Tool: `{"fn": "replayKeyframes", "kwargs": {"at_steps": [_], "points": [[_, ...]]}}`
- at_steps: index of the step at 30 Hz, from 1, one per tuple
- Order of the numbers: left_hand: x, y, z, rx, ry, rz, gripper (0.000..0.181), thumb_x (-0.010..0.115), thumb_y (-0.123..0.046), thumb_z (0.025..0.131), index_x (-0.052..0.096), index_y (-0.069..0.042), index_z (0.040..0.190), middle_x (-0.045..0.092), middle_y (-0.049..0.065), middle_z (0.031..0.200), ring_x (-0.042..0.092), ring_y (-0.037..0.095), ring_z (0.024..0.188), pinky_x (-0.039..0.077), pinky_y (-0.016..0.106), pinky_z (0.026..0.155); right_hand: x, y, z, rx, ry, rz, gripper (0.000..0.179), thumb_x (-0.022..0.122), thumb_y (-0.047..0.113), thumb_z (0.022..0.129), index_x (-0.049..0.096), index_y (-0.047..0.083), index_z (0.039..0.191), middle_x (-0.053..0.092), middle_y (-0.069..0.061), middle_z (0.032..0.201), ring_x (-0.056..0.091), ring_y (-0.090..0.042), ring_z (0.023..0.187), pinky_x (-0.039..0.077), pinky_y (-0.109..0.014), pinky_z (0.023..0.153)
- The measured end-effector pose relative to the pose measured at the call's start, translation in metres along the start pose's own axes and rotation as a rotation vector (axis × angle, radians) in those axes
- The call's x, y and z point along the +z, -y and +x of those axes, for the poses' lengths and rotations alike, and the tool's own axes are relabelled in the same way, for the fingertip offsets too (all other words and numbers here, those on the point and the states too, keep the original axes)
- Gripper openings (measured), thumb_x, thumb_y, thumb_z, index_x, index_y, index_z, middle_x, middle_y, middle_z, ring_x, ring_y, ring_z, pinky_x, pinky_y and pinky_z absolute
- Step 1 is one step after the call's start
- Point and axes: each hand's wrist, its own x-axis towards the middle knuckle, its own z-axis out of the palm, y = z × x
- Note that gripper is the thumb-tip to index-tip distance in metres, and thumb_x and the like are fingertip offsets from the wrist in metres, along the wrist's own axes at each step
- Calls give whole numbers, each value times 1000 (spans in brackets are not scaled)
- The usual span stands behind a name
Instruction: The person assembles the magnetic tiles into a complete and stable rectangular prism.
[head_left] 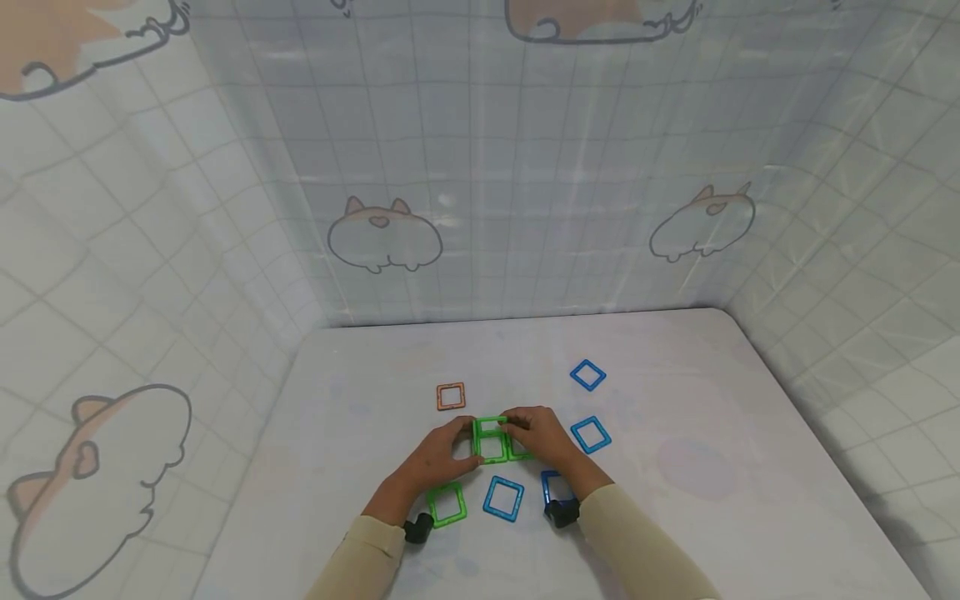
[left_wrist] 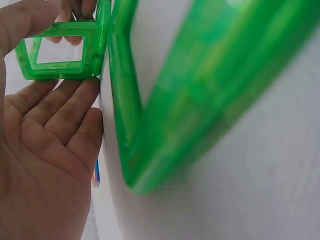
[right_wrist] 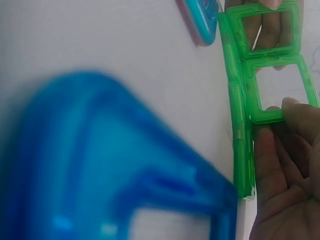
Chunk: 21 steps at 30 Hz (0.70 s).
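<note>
Green square-frame magnetic tiles (head_left: 491, 461) form a small build at the middle of the table, some lying flat and others standing on edge. My left hand (head_left: 437, 454) holds its left side, thumb near and fingers behind; the left wrist view shows those fingertips against a standing green tile (left_wrist: 60, 77). From the right, my right hand (head_left: 546, 435) pinches a standing green tile (right_wrist: 270, 120) between thumb and fingers. Two standing tiles meet at a corner in the right wrist view, above flat green tiles (right_wrist: 239, 125) seen edge-on.
A loose green tile (head_left: 448, 523) lies by my left wrist. Blue tiles lie in front (head_left: 503, 497), under my right wrist (head_left: 546, 487), and at right (head_left: 591, 434) and far right (head_left: 588, 375). An orange tile (head_left: 451, 386) lies behind the build. Patterned curtains (head_left: 487, 283) surround the table.
</note>
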Motion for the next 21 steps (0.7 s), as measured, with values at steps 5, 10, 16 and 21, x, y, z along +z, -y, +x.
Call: {"fn": "replayKeyframes", "kwargs": {"at_steps": [5,10,16,21], "points": [[0,0,0,-1,1,3,70,74,-43,88,47,-16,145,58,0,140,50,20,134,41,48,110,1,-1,1,3,-6,4,23,69,26,96,75,20,116,73,7,115,66,-16,113,55,-39,95],[0,-1,0,0,0,8,70,74,-45,87,47,-16,145,58,0,139,50,20,133,41,48,111,2,-3,2,-7,-12,7,24,69,25,95,75,18,117,73,6,116,67,-17,113,55,-38,95],[0,-1,-1,-2,-2,7,71,75,-46,87,47,-16,145,58,-1,139,50,20,133,41,49,111,1,-3,2,-3,-14,5,26,70,26,95,74,16,118,73,6,114,67,-16,110,56,-37,93],[-1,-1,-1,-9,-3,-5,71,75,-45,87,47,-16,146,58,-2,139,50,21,134,40,49,112,-1,-4,2,11,-12,-9,29,71,28,94,73,17,120,73,6,114,67,-16,110,56,-38,94]]}}
